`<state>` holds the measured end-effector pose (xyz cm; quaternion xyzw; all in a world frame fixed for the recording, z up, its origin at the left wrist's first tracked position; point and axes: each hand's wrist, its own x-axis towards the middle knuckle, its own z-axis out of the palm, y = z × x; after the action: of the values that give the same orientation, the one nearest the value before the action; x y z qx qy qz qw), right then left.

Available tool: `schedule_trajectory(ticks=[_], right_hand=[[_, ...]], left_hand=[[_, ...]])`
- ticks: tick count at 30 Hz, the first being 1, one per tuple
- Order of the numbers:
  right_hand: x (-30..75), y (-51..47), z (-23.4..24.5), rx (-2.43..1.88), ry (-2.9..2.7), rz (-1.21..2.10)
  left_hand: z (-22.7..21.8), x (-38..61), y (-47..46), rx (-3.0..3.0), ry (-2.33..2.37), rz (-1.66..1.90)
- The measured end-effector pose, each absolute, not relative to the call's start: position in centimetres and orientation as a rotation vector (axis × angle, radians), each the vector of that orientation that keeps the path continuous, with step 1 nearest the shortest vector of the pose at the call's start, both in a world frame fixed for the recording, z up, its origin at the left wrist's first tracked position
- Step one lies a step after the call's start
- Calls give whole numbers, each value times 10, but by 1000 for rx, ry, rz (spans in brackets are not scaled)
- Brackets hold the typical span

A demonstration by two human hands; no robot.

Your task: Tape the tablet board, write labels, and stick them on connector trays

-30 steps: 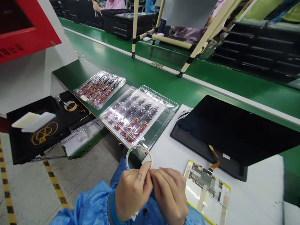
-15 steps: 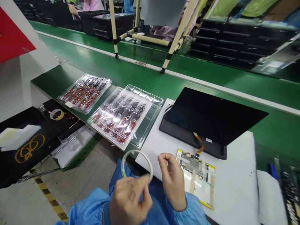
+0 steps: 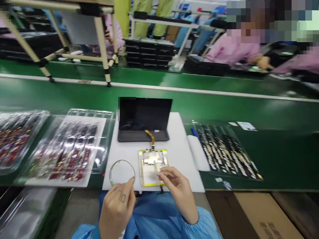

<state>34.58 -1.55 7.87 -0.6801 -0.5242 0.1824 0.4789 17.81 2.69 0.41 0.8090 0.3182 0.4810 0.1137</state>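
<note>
My left hand (image 3: 117, 207) is closed, pinching the edge of a thin roll of tape (image 3: 119, 161) that stands up as a ring above the fingers. My right hand (image 3: 178, 191) has thumb and forefinger pressed together over the lower right of a yellow-edged battery and circuit board assembly (image 3: 149, 174). What the right fingertips hold, if anything, is too small to make out. An orange ribbon cable (image 3: 151, 136) joins the assembly to a black screen (image 3: 147, 114), which leans tilted on a dark support (image 3: 134, 136). These lie on a white foam mat (image 3: 184, 179).
On the left are clear trays (image 3: 84, 146) of red and black small parts. To the right, a white foam roll (image 3: 199, 156) lies beside another tray (image 3: 226, 151) of dark parts. A pipe-frame stand (image 3: 103, 49) and co-workers in pink (image 3: 231, 49) are across the green bench.
The view has swung to the right, bringing the right-hand tray and co-workers into sight. Both hands are now in front of the screen and assembly, the left still holding the roll of tape.
</note>
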Motion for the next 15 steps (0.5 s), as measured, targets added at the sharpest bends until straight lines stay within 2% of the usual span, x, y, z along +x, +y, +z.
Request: schedule_trajectory(ticks=[7, 15], right_hand=[[385, -75, 79, -1995, -1144, -161], [383, -88, 63, -2190, -1306, -182]], left_hand=[[-43, 146, 77, 2543, 796, 1517], [-61, 83, 134, 2778, 745, 1474]])
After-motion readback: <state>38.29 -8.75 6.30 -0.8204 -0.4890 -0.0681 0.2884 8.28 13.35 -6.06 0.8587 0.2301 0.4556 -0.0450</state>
